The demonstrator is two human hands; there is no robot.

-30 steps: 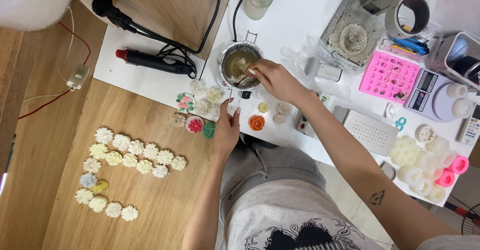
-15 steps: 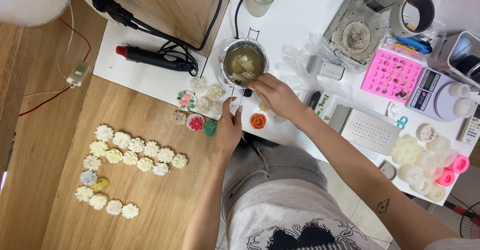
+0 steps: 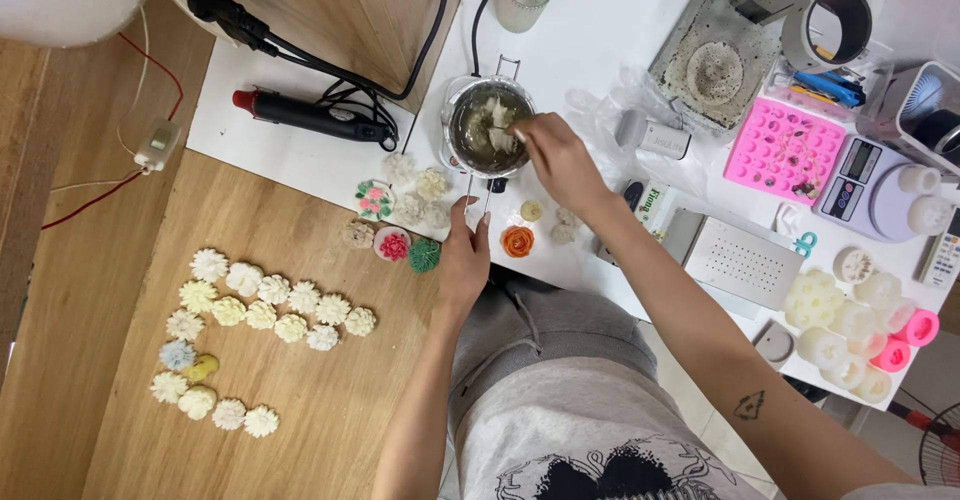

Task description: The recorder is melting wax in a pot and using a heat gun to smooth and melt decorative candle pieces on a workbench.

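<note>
1. Place type: home craft workshop for moulded wax pieces.
2. Evidence on the white bench (image 3: pixel 600 40): melting pot (image 3: pixel 487 128), pink silicone mould (image 3: pixel 781 152), digital scale (image 3: pixel 868 188), heat gun (image 3: pixel 310 118).
3. Finished flower-shaped pieces (image 3: pixel 255 315) lie in rows on the wooden floor (image 3: pixel 300 410).

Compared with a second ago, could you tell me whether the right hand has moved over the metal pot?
Yes. The right hand has shifted toward the far-right rim of the metal pot, leaving more of its pale contents uncovered.

pink mould (image 3: pixel 781 152) | scale (image 3: pixel 872 188) | heat gun (image 3: pixel 312 118) | orange flower (image 3: pixel 517 242) | white flowers (image 3: pixel 262 305) on wood
</note>
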